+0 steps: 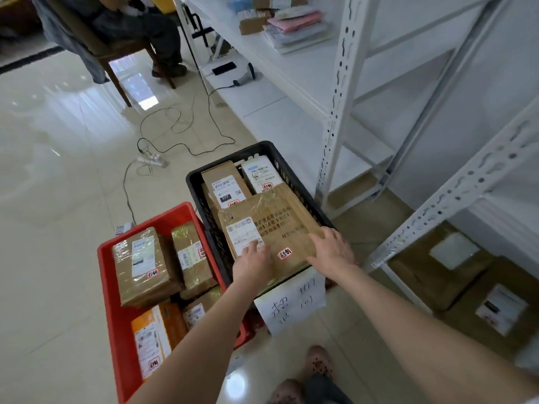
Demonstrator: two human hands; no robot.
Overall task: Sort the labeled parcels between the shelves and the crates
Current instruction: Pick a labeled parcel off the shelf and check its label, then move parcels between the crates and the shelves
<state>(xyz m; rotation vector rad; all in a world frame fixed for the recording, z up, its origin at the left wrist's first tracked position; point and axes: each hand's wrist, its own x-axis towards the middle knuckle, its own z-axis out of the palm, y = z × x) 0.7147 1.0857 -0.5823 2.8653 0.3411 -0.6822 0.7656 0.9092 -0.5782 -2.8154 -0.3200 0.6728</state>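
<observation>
Fingers (251, 248) spread, left hand (253, 259) and right hand (332, 252) press a parcel (281, 225) in the black crate (294, 173); nearby label (226, 191) reads "010".

you're standing on glossy cream floor tiles (52, 176); ahead to your left a wooden chair (116, 80), black cables (180, 123) looping to a power strip (151, 160).

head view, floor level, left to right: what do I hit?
red crate → black crate → white shelf upright → cardboard parcels on the bottom shelf
</observation>
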